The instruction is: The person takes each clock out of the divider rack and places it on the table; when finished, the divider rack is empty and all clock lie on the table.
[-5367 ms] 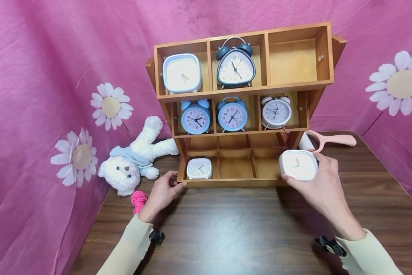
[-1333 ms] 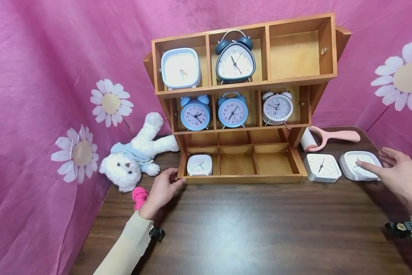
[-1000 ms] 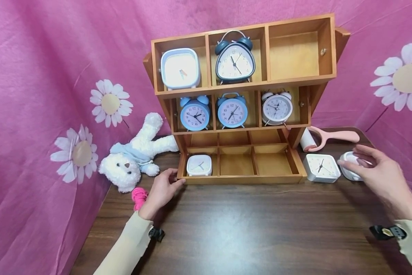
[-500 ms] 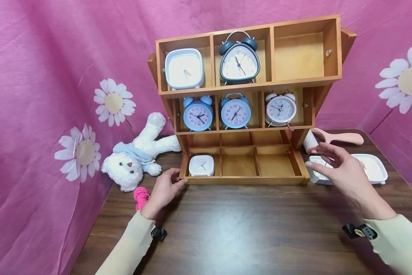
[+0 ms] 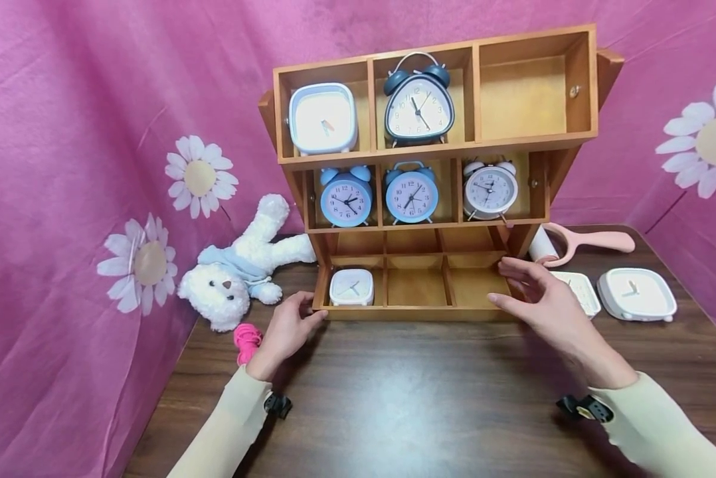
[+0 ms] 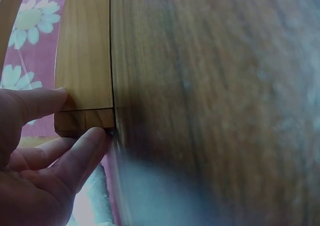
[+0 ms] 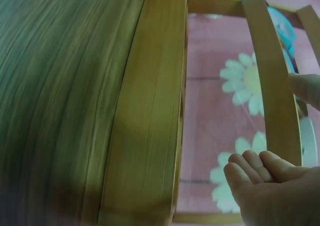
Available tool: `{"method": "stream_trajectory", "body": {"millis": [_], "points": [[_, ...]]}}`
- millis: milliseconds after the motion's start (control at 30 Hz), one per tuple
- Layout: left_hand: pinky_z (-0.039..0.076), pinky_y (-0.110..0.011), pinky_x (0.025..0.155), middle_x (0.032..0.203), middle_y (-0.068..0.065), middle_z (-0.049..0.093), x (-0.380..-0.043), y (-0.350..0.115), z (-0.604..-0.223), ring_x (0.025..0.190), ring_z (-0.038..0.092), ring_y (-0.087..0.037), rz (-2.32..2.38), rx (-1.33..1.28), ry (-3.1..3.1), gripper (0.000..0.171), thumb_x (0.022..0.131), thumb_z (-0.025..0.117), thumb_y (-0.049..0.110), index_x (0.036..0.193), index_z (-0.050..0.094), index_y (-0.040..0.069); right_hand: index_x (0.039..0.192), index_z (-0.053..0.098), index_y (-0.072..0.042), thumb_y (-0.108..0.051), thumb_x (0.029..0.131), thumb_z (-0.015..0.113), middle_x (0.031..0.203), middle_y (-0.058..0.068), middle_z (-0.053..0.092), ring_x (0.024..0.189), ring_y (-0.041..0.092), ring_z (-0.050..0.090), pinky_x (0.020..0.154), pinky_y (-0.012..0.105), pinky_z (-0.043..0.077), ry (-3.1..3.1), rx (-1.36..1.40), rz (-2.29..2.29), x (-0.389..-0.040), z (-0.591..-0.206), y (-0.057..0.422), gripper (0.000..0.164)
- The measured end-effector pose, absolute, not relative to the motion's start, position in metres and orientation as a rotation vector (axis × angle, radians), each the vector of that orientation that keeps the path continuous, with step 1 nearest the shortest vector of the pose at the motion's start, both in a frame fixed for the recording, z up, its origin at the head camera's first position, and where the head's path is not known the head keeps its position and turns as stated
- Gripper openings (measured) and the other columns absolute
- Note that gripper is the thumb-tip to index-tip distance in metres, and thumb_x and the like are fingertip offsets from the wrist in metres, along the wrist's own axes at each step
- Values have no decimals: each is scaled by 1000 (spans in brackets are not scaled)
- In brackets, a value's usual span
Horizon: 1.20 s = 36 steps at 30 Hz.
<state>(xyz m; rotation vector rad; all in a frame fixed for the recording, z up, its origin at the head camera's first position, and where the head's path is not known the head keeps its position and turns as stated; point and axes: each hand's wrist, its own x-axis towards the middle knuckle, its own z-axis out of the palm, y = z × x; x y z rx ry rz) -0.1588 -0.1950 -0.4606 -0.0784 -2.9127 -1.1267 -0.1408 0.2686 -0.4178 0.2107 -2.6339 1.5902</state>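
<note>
My left hand (image 5: pixel 287 330) grips the front left corner of a wooden three-tier display shelf (image 5: pixel 418 315); in the left wrist view the thumb and fingers (image 6: pixel 82 158) touch both sides of that corner. At the right end of the bottom tier, my right hand (image 5: pixel 555 309) is held with fingers extended and thumb apart, holding nothing. Whether it touches the shelf I cannot tell. Behind it a white square alarm clock (image 5: pixel 586 292) is partly hidden. Farther right on the table sits another white alarm clock (image 5: pixel 637 293). A small white clock (image 5: pixel 351 287) occupies the bottom left compartment.
Higher tiers bear a pale blue-rimmed clock (image 5: pixel 323 119), a dark triangular clock (image 5: pixel 419 109), blue twin-bell clocks (image 5: pixel 346 200) (image 5: pixel 412 197) and a white one (image 5: pixel 490 191). Around the shelf are a teddy bear (image 5: pixel 220 295), pink cord (image 5: pixel 248 340) and a lint roller (image 5: pixel 603 241).
Over five seconds ago my right hand held a white clock; two white clocks now stand on the table. Since then that hand has moved left from the far clock to the shelf's end. My left hand stayed.
</note>
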Motion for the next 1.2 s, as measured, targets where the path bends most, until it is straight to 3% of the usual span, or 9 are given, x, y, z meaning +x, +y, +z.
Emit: {"method": "stream_trajectory", "body": {"millis": [67,133,400,567,667,767,833,1000,1200], "points": [[62,-51,96,123,-19,80,-159,-195,-461,109,77,-31,-1130,-79,-2916,40,102,84,19,135,72,0,164,51,-5,-23,102,85,159,18,64,122,-25,54,100,1,46,-2634,227,1614,-141,-416,259,73],[62,-51,96,123,-19,80,-158,-195,-462,109,78,-31,-1129,-81,-2919,39,102,84,19,135,72,0,164,52,-5,-23,101,86,161,24,61,123,-23,54,101,1,46,-2633,243,1630,-141,-416,249,73],[62,-50,96,121,-18,79,-158,-195,-464,107,77,-31,-1126,-94,-2907,39,102,84,18,134,72,-1,163,54,-6,-20,99,88,161,22,61,129,-16,57,108,3,45,-2594,295,1708,-143,-413,217,73],[62,-50,96,123,-18,79,-159,-194,-464,109,77,-30,-1116,-83,-2913,39,103,83,18,135,72,-1,162,55,-7,-21,99,88,162,17,62,146,18,63,113,8,46,-2575,318,1762,-146,-410,197,72],[62,-50,96,123,-19,79,-159,-195,-464,109,78,-31,-1117,-89,-2907,38,103,83,17,134,72,-1,161,55,-9,-25,98,90,162,15,62,151,37,60,123,25,48,-2599,329,1762,-147,-410,183,74],[63,-50,94,121,-21,80,-160,-198,-468,106,79,-32,-1140,-136,-2874,38,102,84,18,132,72,-2,162,55,-9,-28,97,91,163,16,61,153,41,59,130,47,44,-2631,349,1784,-149,-413,170,77],[64,-46,90,118,-19,80,-164,-206,-479,102,79,-29,-1161,-197,-2825,40,102,84,25,131,73,0,163,54,-9,-30,96,91,164,17,61,153,43,58,130,55,43,-2655,361,1790,-150,-416,161,79],[61,-33,81,113,-13,80,-183,-225,-517,95,77,-20,-1171,-310,-2744,47,102,84,42,130,74,6,163,53,-9,-32,93,93,162,19,61,151,45,59,129,59,44,-2670,370,1774,-153,-426,138,83],[61,-34,80,113,-14,80,-183,-221,-514,96,77,-21,-1146,-240,-2779,45,101,86,38,129,74,5,162,54,-9,-33,90,96,161,18,61,150,45,60,127,57,47,-2674,321,1781,-151,-433,108,87]]}}
